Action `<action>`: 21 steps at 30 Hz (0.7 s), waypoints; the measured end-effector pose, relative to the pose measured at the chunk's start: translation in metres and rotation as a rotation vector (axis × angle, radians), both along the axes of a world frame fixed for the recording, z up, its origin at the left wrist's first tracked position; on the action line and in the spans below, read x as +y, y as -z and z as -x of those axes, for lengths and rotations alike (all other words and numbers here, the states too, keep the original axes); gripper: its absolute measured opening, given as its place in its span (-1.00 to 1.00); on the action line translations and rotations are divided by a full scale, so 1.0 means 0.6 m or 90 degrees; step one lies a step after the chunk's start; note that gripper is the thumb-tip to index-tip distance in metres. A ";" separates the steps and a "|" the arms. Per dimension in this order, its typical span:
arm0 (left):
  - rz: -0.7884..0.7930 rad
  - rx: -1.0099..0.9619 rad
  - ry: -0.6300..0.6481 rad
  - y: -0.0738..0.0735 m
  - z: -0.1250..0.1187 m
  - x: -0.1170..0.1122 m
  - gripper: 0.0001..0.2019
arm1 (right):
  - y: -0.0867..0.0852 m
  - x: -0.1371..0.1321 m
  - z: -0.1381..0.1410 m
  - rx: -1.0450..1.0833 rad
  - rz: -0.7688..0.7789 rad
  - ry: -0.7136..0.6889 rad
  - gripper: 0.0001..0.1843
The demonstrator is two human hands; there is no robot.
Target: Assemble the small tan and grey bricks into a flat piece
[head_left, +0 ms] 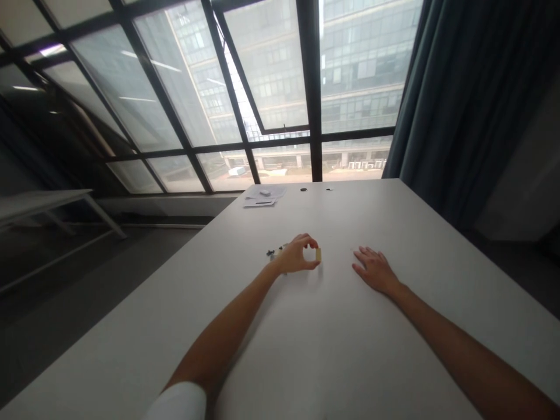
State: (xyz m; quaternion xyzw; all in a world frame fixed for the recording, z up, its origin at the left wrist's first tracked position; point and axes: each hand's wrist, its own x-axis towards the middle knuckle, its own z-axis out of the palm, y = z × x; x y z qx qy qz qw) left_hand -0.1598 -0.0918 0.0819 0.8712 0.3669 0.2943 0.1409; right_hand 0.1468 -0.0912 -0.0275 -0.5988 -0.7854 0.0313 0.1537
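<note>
Between the thumb and fingertips of my left hand (298, 254) is a small pale-yellow rectangular block (318, 255), held upright just above the white table (350, 350). Its exact kind is too small to make out. Partly hidden behind that hand lies a cluster of small dark and pale pieces (270, 253). My right hand (374, 268) rests palm down on the tabletop to the right, fingers stretched out, holding nothing. A gap of bare table separates it from the block.
Papers (263, 196) with a white object on them lie at the table's far left corner. A dark round disc (303, 189) and a small black-and-white item (329, 189) sit near the far edge. Blue curtains (455, 116) hang at right; another table (44, 201) stands left.
</note>
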 end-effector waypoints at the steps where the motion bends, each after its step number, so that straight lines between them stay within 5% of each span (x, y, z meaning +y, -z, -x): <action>1: -0.006 0.002 0.013 0.010 -0.028 0.002 -0.65 | -0.002 0.000 0.000 0.013 -0.001 -0.001 -0.43; 5: 0.006 0.033 0.002 0.067 -0.105 0.025 -0.62 | -0.011 0.001 -0.003 0.109 -0.063 -0.021 -0.50; 10: 0.008 0.007 -0.066 0.116 -0.130 0.047 -0.64 | -0.022 -0.004 -0.006 0.256 -0.168 -0.132 -0.62; 15: -0.046 0.020 -0.028 0.115 -0.126 0.034 -0.63 | -0.031 -0.013 0.000 0.228 -0.128 -0.239 -0.28; 21: -0.086 0.025 0.005 0.106 -0.137 0.022 -0.61 | -0.041 -0.020 0.006 0.207 -0.132 -0.240 -0.34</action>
